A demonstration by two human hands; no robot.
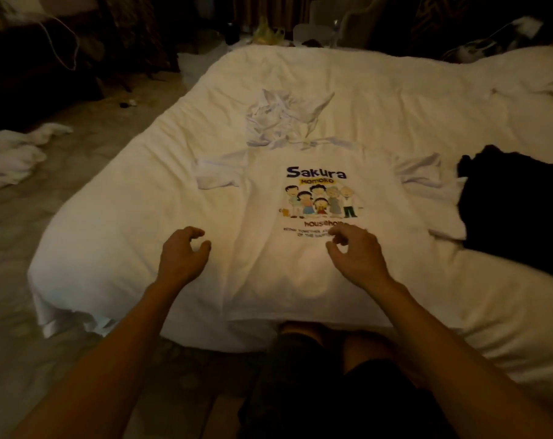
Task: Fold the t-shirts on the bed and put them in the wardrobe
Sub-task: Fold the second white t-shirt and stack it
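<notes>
Your left hand (181,255) and right hand (357,253) hover empty, loosely curled, over the rumpled white bed (126,217) and Sakura-print t-shirt (294,280); dim room.

The bed (126,217) lies before me, with a t-shirt (269,191) spread flat on its near middle, hem toward me and collar away. Just behind the collar, a crumpled t-shirt (281,118) sits on the bed. A heaped garment (506,204) lies to the right, against the spread shirt's sleeve. My left hand (181,256) hovers just left of the shirt, my right hand (356,251) over its lower part. A cloth pile (12,156) lies on the floor (9,248), far left.
</notes>
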